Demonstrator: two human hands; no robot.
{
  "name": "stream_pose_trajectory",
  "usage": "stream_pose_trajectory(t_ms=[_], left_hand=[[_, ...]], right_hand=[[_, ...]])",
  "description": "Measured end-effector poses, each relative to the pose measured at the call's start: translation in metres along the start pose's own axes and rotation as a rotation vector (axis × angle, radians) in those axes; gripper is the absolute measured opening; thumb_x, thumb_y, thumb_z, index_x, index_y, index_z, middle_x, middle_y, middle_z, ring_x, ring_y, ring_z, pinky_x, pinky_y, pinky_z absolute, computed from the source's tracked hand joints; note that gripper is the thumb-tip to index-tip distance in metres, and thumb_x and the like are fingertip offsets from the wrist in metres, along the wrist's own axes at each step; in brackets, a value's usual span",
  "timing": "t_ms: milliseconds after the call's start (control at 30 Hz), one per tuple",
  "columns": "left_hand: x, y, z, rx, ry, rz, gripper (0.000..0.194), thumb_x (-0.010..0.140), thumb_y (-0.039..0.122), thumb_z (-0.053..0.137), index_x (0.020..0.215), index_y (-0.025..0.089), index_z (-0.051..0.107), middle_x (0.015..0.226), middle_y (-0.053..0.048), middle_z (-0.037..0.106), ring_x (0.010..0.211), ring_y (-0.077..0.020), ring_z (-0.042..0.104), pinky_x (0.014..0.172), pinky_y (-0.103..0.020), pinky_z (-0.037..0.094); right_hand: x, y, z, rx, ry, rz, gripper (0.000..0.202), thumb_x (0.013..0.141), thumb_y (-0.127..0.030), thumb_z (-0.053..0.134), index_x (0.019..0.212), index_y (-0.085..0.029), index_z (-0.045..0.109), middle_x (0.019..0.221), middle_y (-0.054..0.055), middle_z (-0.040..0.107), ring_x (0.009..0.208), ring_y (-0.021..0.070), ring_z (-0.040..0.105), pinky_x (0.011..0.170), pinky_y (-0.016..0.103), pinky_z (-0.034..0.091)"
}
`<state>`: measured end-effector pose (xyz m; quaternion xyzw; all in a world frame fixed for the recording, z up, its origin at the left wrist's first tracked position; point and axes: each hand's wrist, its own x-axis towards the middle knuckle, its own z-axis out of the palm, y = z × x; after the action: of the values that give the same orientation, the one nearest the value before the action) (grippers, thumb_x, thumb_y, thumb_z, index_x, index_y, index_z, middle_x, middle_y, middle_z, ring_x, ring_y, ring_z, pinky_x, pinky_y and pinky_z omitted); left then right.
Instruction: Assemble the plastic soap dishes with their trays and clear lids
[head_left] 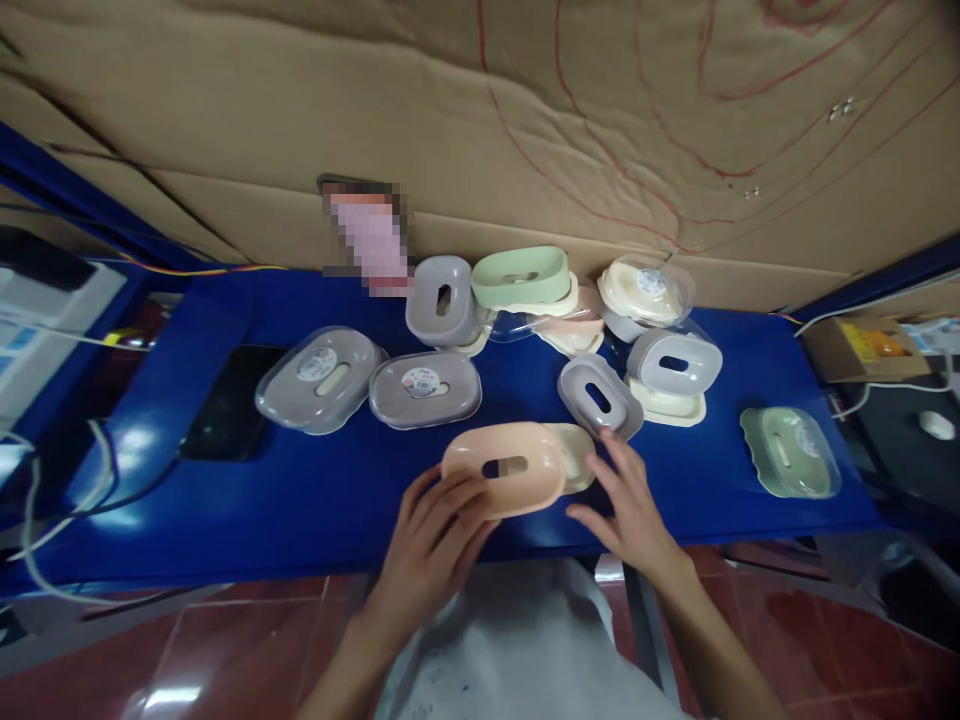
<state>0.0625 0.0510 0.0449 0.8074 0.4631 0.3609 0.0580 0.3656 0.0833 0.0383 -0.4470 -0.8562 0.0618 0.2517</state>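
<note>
A peach oval dish (525,488) with a slot in its middle lies near the front edge of the blue table. My left hand (444,525) rests on its left side, fingers over the rim. Partly under its right end is a cream dish (577,458). My right hand (628,505) is spread beside that dish, fingers apart, with nothing held. Its fingertips come close to a grey slotted dish (600,397); whether they touch is unclear. Left of these sit two grey dishes with clear lids and labels, one in the middle (426,390) and one farther left (322,380).
Behind stand a grey dish (440,300), a green dish (521,278) and a lidded cream dish (646,290). More grey dishes (679,363) are at right, a lidded green one (791,452) far right. A black phone (234,405) and cables lie left. Cardboard (450,120) walls the back.
</note>
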Motion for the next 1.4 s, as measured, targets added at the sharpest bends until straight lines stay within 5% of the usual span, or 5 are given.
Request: stream_pose_trajectory(t_ms=[333,700,1000,1233,1400], left_hand=[[0.041,0.009,0.043,0.082,-0.299,0.151,0.026,0.108,0.026,0.058,0.132,0.020,0.065,0.139,-0.011,0.072,0.130,-0.0259,0.065,0.105,-0.043,0.048],[0.008,-0.004,0.026,0.168,-0.199,0.103,0.043,0.104,0.010,0.053,0.144,0.021,0.063,0.151,-0.010,0.066,0.138,-0.0270,0.062,0.106,-0.043,0.047],[-0.003,-0.014,0.009,0.237,-0.099,-0.023,0.043,0.104,0.015,0.059,0.147,0.018,0.060,0.147,-0.013,0.068,0.129,-0.0296,0.067,0.102,-0.044,0.048],[-0.010,-0.012,0.008,0.175,-0.124,-0.027,0.040,0.105,0.013,0.055,0.144,0.021,0.063,0.145,-0.012,0.070,0.132,-0.0267,0.066,0.107,-0.043,0.048],[-0.009,-0.010,0.011,0.117,-0.139,-0.022,0.037,0.106,0.012,0.053,0.140,0.021,0.064,0.145,-0.011,0.069,0.134,-0.0262,0.063,0.109,-0.045,0.049]], right_hand=[[0.009,0.002,-0.010,-0.116,-0.133,-0.136,0.036,0.107,-0.023,0.062,0.143,-0.023,0.065,0.148,0.008,0.069,0.147,0.0251,0.055,0.124,0.051,0.042],[0.025,-0.004,0.016,-0.130,-0.167,-0.379,0.046,0.104,-0.015,0.064,0.149,-0.019,0.062,0.152,0.010,0.065,0.148,0.0243,0.055,0.121,0.047,0.049],[0.131,0.012,0.009,-0.113,-0.177,-0.486,0.050,0.107,-0.045,0.062,0.152,-0.022,0.060,0.148,0.010,0.068,0.136,0.0249,0.062,0.118,0.045,0.047],[0.192,0.030,0.041,-0.419,-0.037,-0.272,0.051,0.105,-0.007,0.044,0.153,-0.022,0.055,0.153,0.013,0.062,0.132,0.0286,0.062,0.113,0.050,0.045],[0.216,0.047,0.018,-0.426,0.222,-0.273,0.022,0.107,-0.019,0.052,0.122,-0.017,0.068,0.139,0.017,0.069,0.134,0.0319,0.060,0.113,0.052,0.040]])
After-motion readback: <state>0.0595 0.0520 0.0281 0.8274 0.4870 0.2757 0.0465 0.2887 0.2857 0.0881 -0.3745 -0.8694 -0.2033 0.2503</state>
